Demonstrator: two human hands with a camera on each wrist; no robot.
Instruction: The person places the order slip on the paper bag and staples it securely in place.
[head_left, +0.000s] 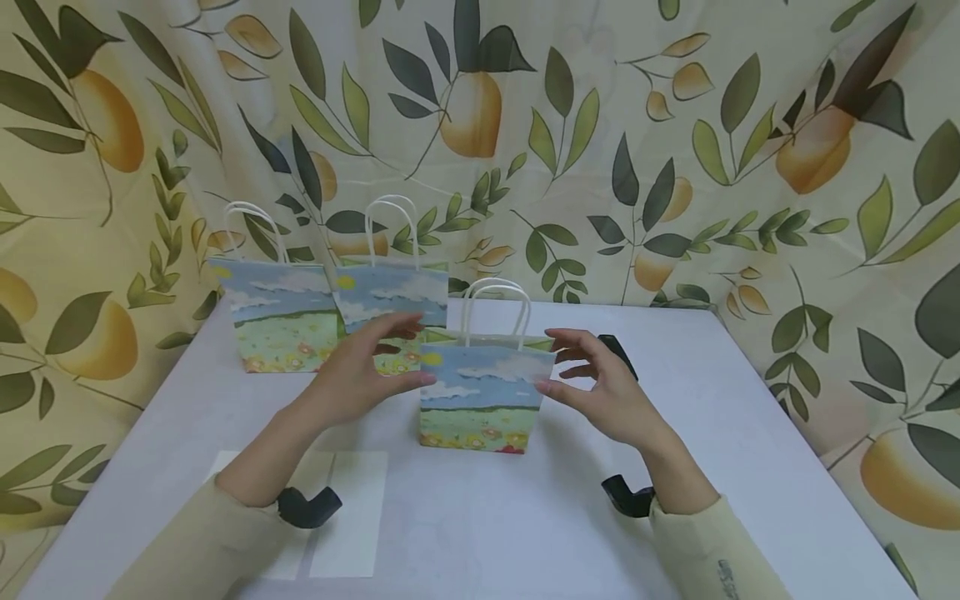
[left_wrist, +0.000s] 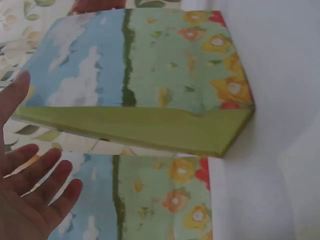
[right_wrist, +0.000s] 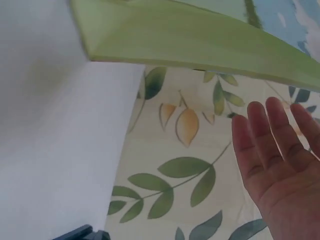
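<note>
A small paper gift bag (head_left: 480, 400), printed with sky, clouds and a flowery meadow, stands in the middle of the white table with its white twisted handles up. My left hand (head_left: 367, 375) is at its upper left side, thumb tip at the front edge. The left wrist view shows those fingers (left_wrist: 62, 175) spread and relaxed beside the green side panel. On the opposite side is my right hand (head_left: 600, 383), its thumb at the bag's right edge. In the right wrist view its fingers (right_wrist: 275, 130) look nearly straight, below the bag's green side; the thumb is out of sight there.
Two matching gift bags stand behind, one at the far left (head_left: 281, 321) and another (head_left: 390, 287) partly hidden by my left hand. Pale flat sheets (head_left: 348, 517) lie at the front left, under my left forearm. A patterned curtain (head_left: 570, 167) hangs behind the table (head_left: 720, 400).
</note>
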